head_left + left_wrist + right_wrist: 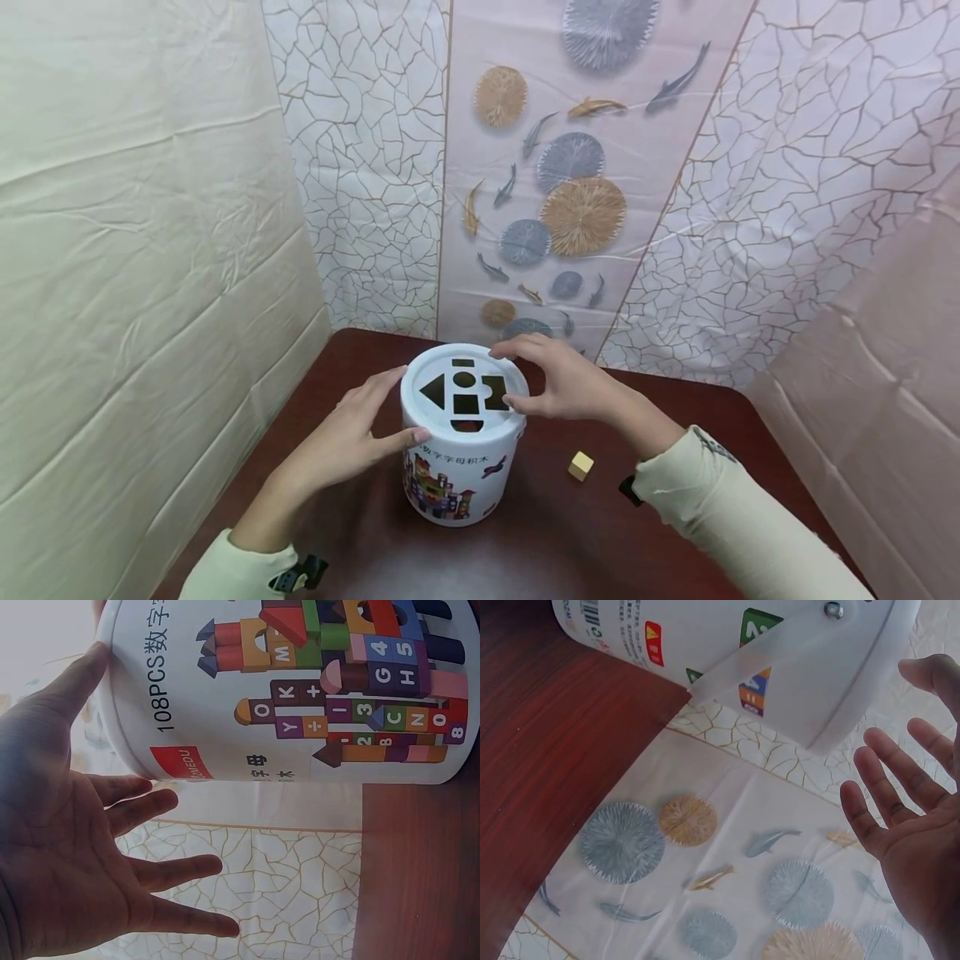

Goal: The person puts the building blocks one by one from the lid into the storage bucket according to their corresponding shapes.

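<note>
A white toy-block bucket (pixel 459 483) stands upright on the table, with printed blocks (pixel 375 682) on its side. Its white lid (pixel 432 421) has several cut-out shapes, among them a triangle, a circle and a square. My left hand (pixel 341 437) is at the lid's left rim, thumb toward the front. In the left wrist view its fingers (pixel 176 871) are straight and spread, with thumb and index finger right at the rim. My right hand (pixel 562 379) reaches over the lid's right side, fingers toward the back rim, thumb over the notched hole. Loosely bent fingers (pixel 896 776) show beside the lid in the right wrist view.
A small yellow block (pixel 581 466) lies on the dark red-brown table (pixel 675 425), right of the bucket. The bucket's pale handle (pixel 769 652) hangs along its side from a metal pivot. Patterned cloth (pixel 375 167) hangs behind the table, with plain cloth at both sides.
</note>
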Tool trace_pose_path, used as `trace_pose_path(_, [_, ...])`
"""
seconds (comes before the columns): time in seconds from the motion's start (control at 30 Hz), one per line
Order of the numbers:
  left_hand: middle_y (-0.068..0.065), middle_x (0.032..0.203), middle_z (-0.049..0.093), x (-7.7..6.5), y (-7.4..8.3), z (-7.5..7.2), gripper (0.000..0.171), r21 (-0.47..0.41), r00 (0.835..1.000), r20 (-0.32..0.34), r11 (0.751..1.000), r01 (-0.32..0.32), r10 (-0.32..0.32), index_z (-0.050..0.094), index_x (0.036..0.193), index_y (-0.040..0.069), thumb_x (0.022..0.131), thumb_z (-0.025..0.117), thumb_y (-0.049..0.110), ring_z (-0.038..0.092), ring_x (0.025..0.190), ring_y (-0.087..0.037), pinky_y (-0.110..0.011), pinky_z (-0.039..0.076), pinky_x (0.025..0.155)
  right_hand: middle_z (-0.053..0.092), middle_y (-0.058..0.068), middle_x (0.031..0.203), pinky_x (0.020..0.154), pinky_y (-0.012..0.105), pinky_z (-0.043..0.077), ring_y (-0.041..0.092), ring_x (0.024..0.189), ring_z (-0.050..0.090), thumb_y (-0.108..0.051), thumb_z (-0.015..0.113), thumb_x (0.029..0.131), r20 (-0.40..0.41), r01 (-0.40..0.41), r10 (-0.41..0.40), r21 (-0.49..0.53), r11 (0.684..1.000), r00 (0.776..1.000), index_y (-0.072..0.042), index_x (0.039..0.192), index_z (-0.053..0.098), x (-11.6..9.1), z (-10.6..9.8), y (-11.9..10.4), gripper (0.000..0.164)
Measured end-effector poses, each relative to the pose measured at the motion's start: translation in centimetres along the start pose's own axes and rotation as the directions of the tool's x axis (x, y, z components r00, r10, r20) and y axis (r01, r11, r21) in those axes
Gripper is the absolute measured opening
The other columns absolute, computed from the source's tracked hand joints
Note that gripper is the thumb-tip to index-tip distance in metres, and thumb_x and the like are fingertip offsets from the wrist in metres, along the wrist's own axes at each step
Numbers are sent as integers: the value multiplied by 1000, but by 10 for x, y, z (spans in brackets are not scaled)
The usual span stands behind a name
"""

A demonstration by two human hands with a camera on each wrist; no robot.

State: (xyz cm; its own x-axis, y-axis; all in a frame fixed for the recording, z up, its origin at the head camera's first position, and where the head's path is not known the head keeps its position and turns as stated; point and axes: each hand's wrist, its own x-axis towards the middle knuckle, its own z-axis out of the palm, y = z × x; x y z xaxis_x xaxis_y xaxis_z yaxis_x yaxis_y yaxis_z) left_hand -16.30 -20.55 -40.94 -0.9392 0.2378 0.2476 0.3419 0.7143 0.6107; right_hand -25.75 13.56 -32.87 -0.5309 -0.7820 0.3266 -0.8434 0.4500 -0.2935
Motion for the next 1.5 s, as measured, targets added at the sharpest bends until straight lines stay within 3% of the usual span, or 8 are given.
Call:
trace_pose_path(0.33, [-3, 177, 42, 2, 1, -2, 105, 9, 1000, -8, 1000, -14, 14, 34, 174, 26, 92, 77, 74, 41, 160, -45, -79, 38, 122, 73, 9, 138, 110, 50, 58, 26, 129, 70, -21, 87, 93, -57, 3, -6, -45, 999, 998, -10, 144, 69, -23, -8, 13, 55])
trace_pose_path(0.87, [-8, 177, 41, 1, 3, -7, 105, 61, 1000, 3, 998, -7, 7, 36, 173, 21, 93, 75, 75, 41, 159, -49, -79, 39, 121, 75, 4, 133, 108, 49, 59, 24, 124, 72, -19, 90, 90, -102, -93, 83, -93, 991, 991, -10, 142, 70, -65, -14, 40, 57])
trace_pose_path(1.17, [-8, 178, 39, 1, 2, -3, 108, 43, 1000, 9, 999, 16, -17, 35, 173, 21, 91, 75, 79, 38, 162, -47, -79, 37, 123, 76, -2, 125, 105, 49, 60, 22, 121, 73, -18, 91, 89, -107, -145, 133, -107, 984, 985, -12, 134, 74, -88, -9, 56, 49])
trace_pose_path(1.5, [-9, 178, 39, 0, 3, -5, 107, 53, 1000, 10, 999, 10, -11, 35, 174, 20, 92, 75, 77, 37, 162, -47, -79, 37, 123, 79, 2, 126, 106, 51, 60, 26, 122, 75, -21, 91, 90, -93, -233, 221, -147, 961, 971, -12, 129, 77, -113, 2, 76, 44])
